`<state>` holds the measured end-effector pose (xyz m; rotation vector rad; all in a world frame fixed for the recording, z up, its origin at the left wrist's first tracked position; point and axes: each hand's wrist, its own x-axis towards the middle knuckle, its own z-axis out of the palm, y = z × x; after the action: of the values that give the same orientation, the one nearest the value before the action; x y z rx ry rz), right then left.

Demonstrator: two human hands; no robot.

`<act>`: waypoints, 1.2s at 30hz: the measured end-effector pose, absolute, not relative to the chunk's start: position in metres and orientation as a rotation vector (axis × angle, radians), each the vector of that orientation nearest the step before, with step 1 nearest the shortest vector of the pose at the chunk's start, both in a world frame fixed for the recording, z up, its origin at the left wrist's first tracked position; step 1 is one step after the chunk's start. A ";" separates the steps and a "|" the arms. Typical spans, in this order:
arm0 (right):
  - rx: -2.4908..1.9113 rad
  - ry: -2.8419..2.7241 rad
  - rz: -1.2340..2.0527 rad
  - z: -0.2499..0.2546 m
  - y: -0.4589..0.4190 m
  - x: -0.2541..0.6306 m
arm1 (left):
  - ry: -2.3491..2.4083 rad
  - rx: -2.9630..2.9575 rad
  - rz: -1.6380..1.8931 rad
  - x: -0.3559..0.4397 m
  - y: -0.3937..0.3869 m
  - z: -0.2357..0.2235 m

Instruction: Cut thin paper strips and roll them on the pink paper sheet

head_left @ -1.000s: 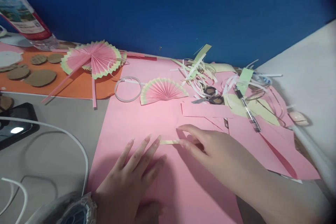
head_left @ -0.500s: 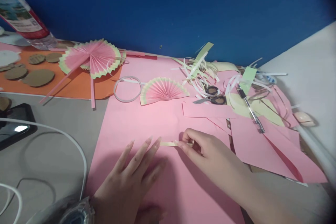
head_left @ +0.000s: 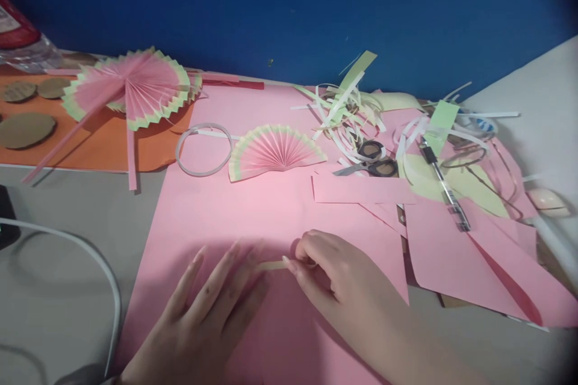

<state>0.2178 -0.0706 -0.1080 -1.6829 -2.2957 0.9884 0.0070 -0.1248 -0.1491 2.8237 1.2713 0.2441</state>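
A narrow pale yellow paper strip (head_left: 272, 266) lies across the large pink sheet (head_left: 253, 210), between my two hands. My right hand (head_left: 334, 277) pinches the strip's right end between thumb and curled fingers. With fingers spread, my left hand (head_left: 212, 307) rests over the strip's left end, which its fingers hide. Beyond my hands stands a pleated pink paper fan (head_left: 277, 153) with a green and yellow rim. Left of that fan is a grey ring (head_left: 179, 153), perhaps a tape roll.
Scissors (head_left: 372, 165) lie by a heap of paper scraps (head_left: 347, 111). A pen (head_left: 445, 183) rests on folded pink paper (head_left: 451, 252) at right. At left are a larger pleated fan (head_left: 153, 87), cardboard discs (head_left: 27, 130), a bottle (head_left: 22, 42) and a white cable (head_left: 97, 258).
The view has shifted, so most things sit further left or apart. Both hands appear lower and slightly left, with the strip still between them.
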 end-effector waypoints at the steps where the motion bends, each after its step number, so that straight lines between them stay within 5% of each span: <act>1: -1.692 -2.295 0.966 -0.110 -0.071 0.217 | 1.258 2.843 0.236 0.007 -0.124 -0.150; 36: -1.670 -2.418 0.694 -0.117 -0.070 0.215 | 1.183 2.938 0.162 0.004 -0.125 -0.146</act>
<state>0.2147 -0.0696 -0.1173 -1.6701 -2.4179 0.6941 0.0042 -0.1255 -0.1461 2.9385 1.1828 0.1615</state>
